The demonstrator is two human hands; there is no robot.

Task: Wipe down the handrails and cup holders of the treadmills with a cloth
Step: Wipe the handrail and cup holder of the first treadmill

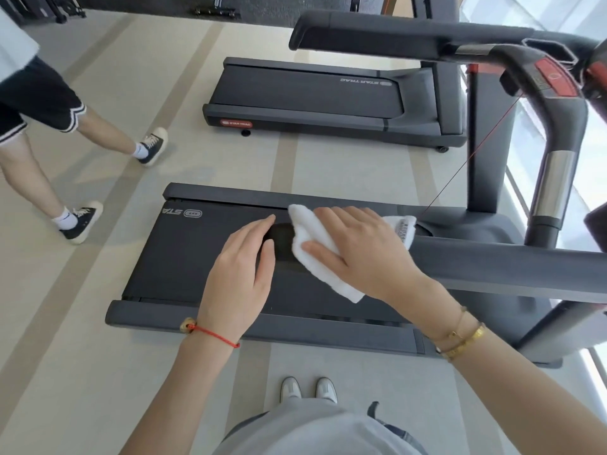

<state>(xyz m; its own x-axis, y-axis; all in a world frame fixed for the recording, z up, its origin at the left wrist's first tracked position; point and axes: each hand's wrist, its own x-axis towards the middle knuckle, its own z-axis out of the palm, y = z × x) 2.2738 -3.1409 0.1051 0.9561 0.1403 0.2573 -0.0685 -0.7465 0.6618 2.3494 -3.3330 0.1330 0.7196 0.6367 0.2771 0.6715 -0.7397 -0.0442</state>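
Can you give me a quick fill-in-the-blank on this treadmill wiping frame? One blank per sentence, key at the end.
1. The right hand presses a ____ cloth onto the near handrail.
2. The left hand, resting on the handrail's end, wears a ____ string bracelet at the wrist.
3. The number of treadmill decks visible on the floor is ____.
4. A second person walks by at the ____ edge of the view.

Missing words: white; red; two; left

"STAR TRAC" on far treadmill (328,100) deck & red end badge; "STA" on near treadmill (203,257) belt, left of hands.
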